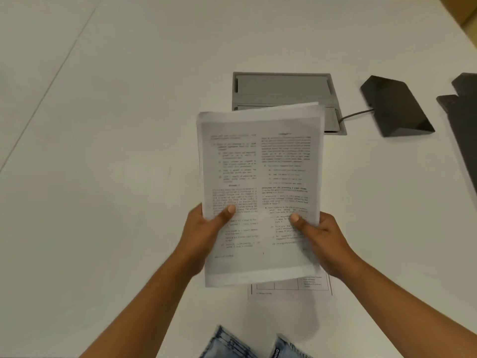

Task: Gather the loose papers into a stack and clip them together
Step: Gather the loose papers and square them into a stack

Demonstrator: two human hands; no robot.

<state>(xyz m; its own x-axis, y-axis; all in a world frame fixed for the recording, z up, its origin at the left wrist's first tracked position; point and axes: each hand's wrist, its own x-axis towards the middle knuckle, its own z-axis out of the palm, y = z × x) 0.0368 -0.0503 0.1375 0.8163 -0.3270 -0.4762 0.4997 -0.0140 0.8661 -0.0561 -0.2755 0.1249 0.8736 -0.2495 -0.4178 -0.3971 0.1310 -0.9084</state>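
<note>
Plain white table (103,125), lit pretty evenly; a grey cable hatch (284,89) is set into it, and a dark wedge-shaped box (395,107) is hooked up by a cord (358,113).

A grey hatch (282,89) sits recessed in the white table (103,125), a black wedge (395,107), perhaps a charger, near it.

Unreadably blurred print on the stack (260,192), one sheet (289,289) mostly hidden beneath, dark object (464,125) cropped at right.
</note>
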